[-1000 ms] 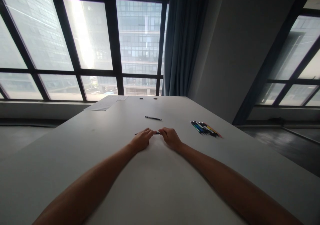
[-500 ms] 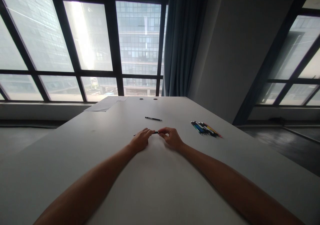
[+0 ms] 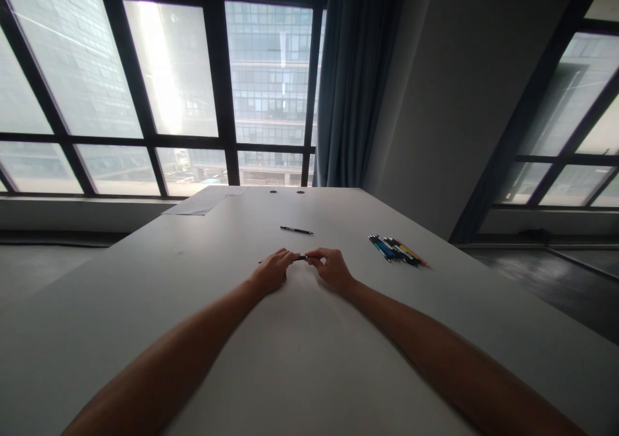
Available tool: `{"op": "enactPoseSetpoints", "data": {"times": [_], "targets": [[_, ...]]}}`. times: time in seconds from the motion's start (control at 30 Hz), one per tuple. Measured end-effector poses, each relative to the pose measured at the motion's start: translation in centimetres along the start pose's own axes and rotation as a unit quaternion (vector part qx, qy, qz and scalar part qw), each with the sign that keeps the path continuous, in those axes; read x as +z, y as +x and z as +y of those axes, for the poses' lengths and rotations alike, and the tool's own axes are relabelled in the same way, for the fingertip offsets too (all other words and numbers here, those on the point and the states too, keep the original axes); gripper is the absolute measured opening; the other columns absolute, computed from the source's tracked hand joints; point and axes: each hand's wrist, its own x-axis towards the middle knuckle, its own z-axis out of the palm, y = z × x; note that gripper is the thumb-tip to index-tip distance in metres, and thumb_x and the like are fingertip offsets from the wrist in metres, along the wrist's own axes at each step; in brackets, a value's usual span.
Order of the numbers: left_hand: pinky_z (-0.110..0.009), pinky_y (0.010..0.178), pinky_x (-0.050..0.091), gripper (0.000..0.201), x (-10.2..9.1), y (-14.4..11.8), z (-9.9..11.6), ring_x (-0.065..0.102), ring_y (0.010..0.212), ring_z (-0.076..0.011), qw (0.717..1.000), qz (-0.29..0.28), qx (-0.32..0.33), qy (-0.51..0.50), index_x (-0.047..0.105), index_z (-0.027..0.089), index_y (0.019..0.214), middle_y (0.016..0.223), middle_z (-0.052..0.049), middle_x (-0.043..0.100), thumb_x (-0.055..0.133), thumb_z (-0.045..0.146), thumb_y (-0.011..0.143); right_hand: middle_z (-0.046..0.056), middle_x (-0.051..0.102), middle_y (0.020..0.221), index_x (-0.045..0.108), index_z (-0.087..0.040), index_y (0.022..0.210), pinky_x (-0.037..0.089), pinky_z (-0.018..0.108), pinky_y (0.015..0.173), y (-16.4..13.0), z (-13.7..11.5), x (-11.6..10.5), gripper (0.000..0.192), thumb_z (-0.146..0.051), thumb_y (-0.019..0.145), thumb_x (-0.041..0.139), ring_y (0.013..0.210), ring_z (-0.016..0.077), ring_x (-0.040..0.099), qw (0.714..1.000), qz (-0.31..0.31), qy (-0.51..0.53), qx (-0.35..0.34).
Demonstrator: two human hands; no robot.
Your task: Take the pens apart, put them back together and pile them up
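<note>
Fingers of the left hand (image 3: 272,272) and the right hand (image 3: 331,269) are closed on one dark pen (image 3: 302,258), which lies level between the fingertips, just above the white table (image 3: 309,358). Beyond them lies another pen (image 3: 296,230). Well apart, to the right, lies a bunch of coloured pens (image 3: 397,249).

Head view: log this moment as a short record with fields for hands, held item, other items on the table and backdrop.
left hand: grips one end of the dark pen
right hand: pinches the other end
table: white, hands rest on it
single pen: lies beyond the hands
coloured pens: bundle to the right
paper sheets: far left corner
backdrop: windows, blue curtain
</note>
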Motion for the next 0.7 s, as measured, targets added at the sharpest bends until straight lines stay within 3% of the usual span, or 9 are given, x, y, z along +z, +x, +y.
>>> {"op": "enactPoseSetpoints", "data": {"times": [0.23,0.47,0.7], "targets": [[-0.033,0.078,0.054,0.045,0.18,-0.06,-0.27,0.058,0.088,-0.0197,1.000,0.000,0.022,-0.009,0.056,0.014,0.117,0.092,-0.009,0.063,0.042,-0.002,0.077,0.004,0.072,0.075,0.072,-0.017,0.085,0.047,0.028,0.068,0.04,-0.02,-0.07,0.015,-0.027,0.086,0.060,0.068,0.0166,0.065,0.997,-0.032,-0.065,-0.022],[-0.034,0.080,0.054,0.052,0.14,-0.11,-0.22,0.057,0.092,-0.0199,0.999,-0.014,0.036,0.001,0.055,0.015,0.119,0.096,-0.009,0.064,0.041,-0.005,0.073,0.004,0.063,0.064,0.061,-0.017,0.068,0.037,0.026,0.059,0.04,0.49,0.10,0.050,-0.045,0.098,0.033,0.057,0.0138,0.054,0.984,-0.069,-0.154,-0.061],[-0.033,0.080,0.055,0.059,0.19,-0.12,-0.37,0.056,0.095,-0.0195,0.996,-0.014,0.080,0.023,0.052,0.015,0.123,0.102,-0.009,0.064,0.039,-0.006,0.069,0.002,0.058,0.057,0.057,-0.017,0.061,0.033,0.025,0.055,-0.03,0.41,0.14,0.061,-0.055,0.097,0.025,0.052,0.0124,0.049,0.987,-0.088,-0.135,-0.025]]}}
